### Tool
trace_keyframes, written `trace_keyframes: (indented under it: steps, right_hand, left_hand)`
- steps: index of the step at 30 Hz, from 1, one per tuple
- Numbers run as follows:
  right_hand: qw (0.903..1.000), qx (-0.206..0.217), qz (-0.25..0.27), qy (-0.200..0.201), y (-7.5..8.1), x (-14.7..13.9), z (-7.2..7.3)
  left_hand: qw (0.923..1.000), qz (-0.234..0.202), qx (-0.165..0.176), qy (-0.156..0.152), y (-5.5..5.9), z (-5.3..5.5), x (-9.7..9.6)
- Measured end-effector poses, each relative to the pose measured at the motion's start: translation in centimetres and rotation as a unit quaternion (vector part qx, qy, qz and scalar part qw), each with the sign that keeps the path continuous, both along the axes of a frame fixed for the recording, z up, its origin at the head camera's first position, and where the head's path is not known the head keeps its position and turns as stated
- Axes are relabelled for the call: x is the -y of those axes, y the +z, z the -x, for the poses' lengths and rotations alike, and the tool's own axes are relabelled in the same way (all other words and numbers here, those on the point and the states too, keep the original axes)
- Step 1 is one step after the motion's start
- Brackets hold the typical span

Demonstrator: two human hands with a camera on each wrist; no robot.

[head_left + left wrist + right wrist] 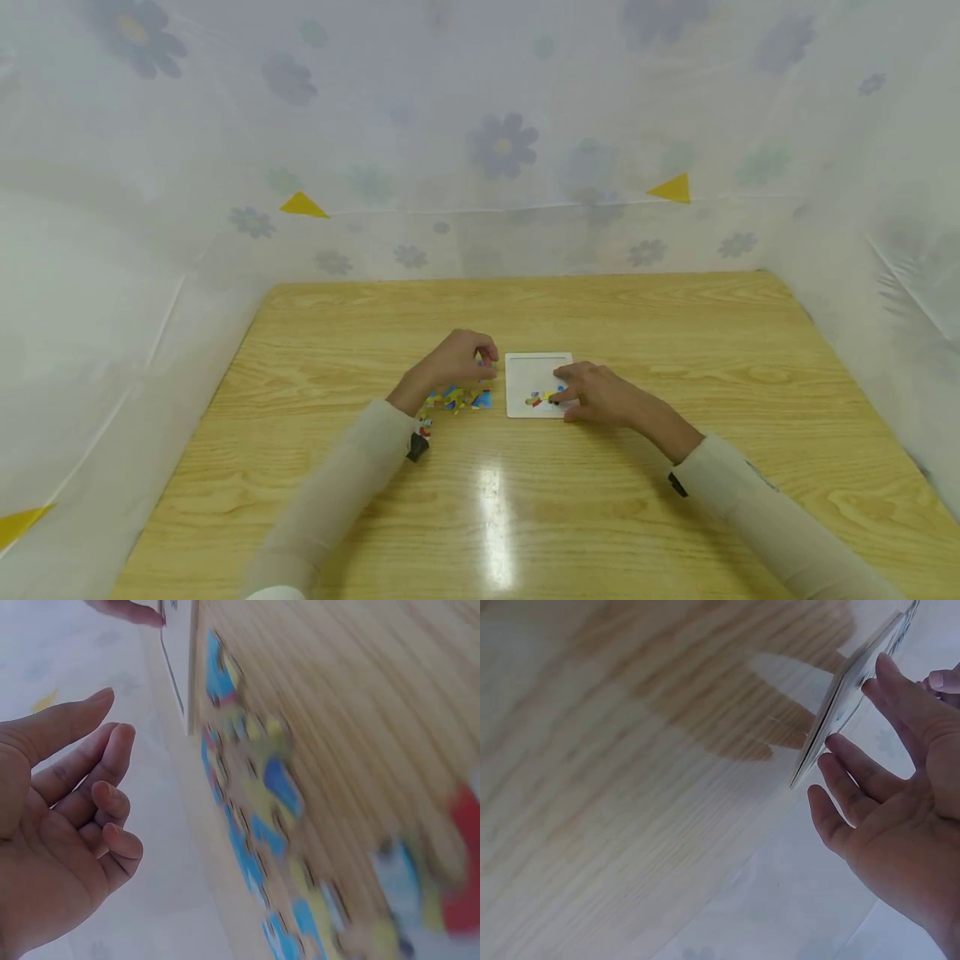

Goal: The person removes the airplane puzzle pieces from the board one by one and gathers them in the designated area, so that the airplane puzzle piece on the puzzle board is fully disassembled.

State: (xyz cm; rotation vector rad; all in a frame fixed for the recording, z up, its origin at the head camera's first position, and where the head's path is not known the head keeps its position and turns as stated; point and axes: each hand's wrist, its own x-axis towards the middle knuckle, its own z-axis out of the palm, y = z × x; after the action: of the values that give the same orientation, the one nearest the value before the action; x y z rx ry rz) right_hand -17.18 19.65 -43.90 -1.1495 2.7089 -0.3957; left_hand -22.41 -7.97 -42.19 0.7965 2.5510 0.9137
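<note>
A square white puzzle tray (528, 371) lies on the table, with a few joined colourful jigsaw pieces (534, 399) along its lower part. My right hand (600, 392) reaches over the tray's right side, fingertips right at the pieces and the rim, partly covering them. Left of the tray, my left hand (459, 358) hovers above a loose group of blue and yellow jigsaw pieces (453, 398). In the left wrist view, the left hand's fingers (112, 750) are loosely bent, and nothing shows between thumb and index finger.
The wood-grain table (600, 517) carries a bright light reflection near its front. A pale flowered curtain (450, 167) surrounds the back and sides, with yellow triangles (303, 205) on it. One nearby jigsaw piece (457, 877) looks large and blurred in the left wrist view.
</note>
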Motion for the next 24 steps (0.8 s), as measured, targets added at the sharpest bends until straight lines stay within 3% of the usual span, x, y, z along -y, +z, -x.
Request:
trace_keyframes:
  steps: [11,18,24]
  right_hand:
    - [0.9979,-0.061,-0.004,0.023,-0.1,-1.5,0.0]
    - [0.9944,-0.099,-0.002,0.036,-0.2,-1.9,0.1]
    - [0.9937,-0.103,-0.017,0.039,-0.4,-2.0,0.1]
  left_hand:
    - [0.9988,0.023,0.023,-0.036,0.2,0.0,-4.2]
    - [0.999,0.025,0.031,-0.019,-0.2,-0.3,-5.7]
    - [0.9976,0.063,0.028,-0.009,-0.4,-0.9,-7.0]
